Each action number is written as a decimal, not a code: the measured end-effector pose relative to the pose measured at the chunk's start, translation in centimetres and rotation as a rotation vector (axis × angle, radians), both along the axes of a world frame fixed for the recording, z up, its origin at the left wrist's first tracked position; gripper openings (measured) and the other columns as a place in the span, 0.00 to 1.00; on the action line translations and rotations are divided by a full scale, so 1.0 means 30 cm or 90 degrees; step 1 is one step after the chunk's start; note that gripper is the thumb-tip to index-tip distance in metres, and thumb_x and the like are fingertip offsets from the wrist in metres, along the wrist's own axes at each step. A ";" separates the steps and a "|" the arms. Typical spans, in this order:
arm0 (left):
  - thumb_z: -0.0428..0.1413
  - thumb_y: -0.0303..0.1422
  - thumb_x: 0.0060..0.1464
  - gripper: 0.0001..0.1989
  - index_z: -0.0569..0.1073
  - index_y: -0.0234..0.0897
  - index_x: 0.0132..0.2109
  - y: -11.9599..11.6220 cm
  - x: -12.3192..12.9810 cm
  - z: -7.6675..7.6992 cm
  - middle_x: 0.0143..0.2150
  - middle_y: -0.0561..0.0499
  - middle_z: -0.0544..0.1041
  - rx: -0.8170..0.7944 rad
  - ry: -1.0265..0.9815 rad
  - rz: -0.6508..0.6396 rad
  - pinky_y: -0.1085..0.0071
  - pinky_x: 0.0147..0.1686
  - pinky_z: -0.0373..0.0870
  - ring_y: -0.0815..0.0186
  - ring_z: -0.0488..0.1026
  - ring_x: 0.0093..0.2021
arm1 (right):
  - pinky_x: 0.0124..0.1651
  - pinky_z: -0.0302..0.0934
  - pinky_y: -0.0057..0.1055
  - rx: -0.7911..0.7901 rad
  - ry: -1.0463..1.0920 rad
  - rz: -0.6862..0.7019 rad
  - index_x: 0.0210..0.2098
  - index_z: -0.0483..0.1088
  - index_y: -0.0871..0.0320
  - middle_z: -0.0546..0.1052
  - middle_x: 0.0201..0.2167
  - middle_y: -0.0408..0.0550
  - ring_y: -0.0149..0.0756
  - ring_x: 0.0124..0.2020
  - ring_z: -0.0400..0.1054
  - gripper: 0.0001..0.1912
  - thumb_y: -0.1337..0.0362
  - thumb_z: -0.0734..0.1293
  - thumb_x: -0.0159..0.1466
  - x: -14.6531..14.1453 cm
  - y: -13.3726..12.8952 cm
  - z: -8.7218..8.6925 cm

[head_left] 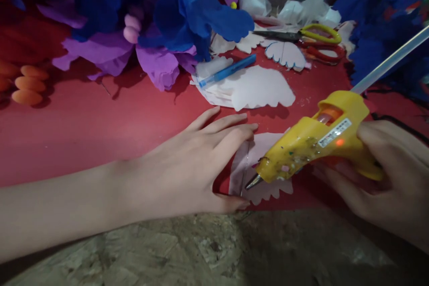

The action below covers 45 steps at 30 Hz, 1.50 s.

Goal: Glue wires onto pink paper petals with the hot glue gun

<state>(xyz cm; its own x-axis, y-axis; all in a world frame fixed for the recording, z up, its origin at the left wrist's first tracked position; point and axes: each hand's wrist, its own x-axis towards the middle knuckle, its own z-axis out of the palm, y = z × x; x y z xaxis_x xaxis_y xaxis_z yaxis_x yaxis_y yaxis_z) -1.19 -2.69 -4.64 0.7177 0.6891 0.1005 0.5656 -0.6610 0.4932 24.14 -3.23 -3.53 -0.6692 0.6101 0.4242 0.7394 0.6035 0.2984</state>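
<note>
My left hand [201, 161] lies spread on the red table [100, 120], its fingertips and thumb touching the left side of a pale pink scalloped paper piece [264, 192]. In my right hand [395, 178] is a yellow hot glue gun [301, 147], with an orange light lit on its side and a clear glue stick [392, 60] coming out of its back. The metal nozzle points down and left, over the paper near a line that runs across it. Part of the paper is hidden under the gun and my left fingers.
White scalloped paper pieces [264, 87] lie beyond my left hand, with a blue pen [228, 70] on them. Yellow-handled scissors [318, 33] and a red handle sit behind. Blue and purple paper flowers [157, 62] crowd the back left; orange ovals [30, 85] lie far left.
</note>
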 end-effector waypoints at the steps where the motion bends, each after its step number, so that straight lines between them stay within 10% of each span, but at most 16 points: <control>1: 0.60 0.44 0.42 0.37 0.60 0.28 0.55 0.000 0.000 -0.002 0.57 0.37 0.66 -0.002 -0.001 -0.002 0.52 0.63 0.45 0.50 0.53 0.63 | 0.23 0.57 0.29 -0.001 0.000 -0.002 0.45 0.58 0.58 0.71 0.33 0.49 0.35 0.31 0.68 0.14 0.59 0.59 0.62 -0.001 -0.001 0.000; 15: 0.61 0.46 0.42 0.38 0.61 0.27 0.54 0.001 -0.002 -0.008 0.58 0.35 0.65 0.015 -0.001 -0.005 0.53 0.62 0.46 0.50 0.54 0.63 | 0.20 0.54 0.29 -0.059 -0.030 -0.089 0.32 0.60 0.57 0.64 0.24 0.47 0.33 0.22 0.61 0.16 0.52 0.53 0.63 0.001 0.022 0.013; 45: 0.60 0.46 0.41 0.39 0.57 0.32 0.56 -0.002 -0.001 -0.011 0.60 0.38 0.64 0.019 -0.011 0.006 0.54 0.63 0.45 0.52 0.55 0.63 | 0.22 0.57 0.33 0.028 -0.018 -0.210 0.35 0.66 0.62 0.71 0.28 0.56 0.44 0.31 0.68 0.23 0.47 0.55 0.61 0.008 0.048 0.003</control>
<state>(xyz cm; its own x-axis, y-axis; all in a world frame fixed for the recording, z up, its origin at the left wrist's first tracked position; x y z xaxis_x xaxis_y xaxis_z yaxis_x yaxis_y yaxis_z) -1.21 -2.74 -4.96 0.7093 0.6922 0.1333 0.5633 -0.6703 0.4831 24.39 -1.79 -3.45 -0.4514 0.7769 0.4389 0.8834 0.3196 0.3429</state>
